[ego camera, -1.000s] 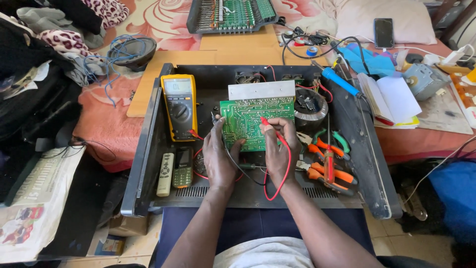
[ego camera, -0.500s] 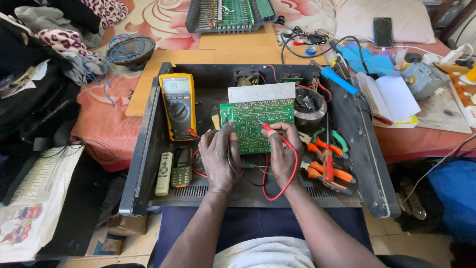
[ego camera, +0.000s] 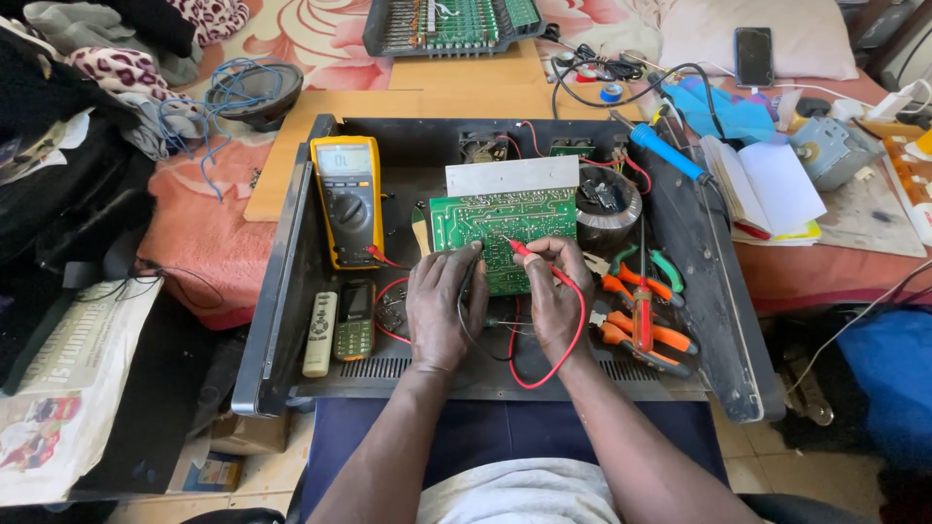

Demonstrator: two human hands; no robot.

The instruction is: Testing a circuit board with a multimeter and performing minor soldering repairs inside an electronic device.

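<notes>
The right hand has its grip pinched on a slim red probe, tip pressed to the green circuit board; the left hand curls over the board's lower edge, fingers closed on a black probe that is barely visible. The flat board, backed by a dull aluminium plate, stands tilted mid-way inside the open black metal chassis. At the chassis's left side lies a boxy yellow multimeter, with orange-handled pliers at the right.

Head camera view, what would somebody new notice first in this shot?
Probably the green circuit board at the centre of the open black chassis, with both hands on it: the right hand holds a red probe against the board, and the left hand rests on its lower left edge. Next comes the yellow multimeter propped to the left, then the orange-handled pliers to the right.
</notes>
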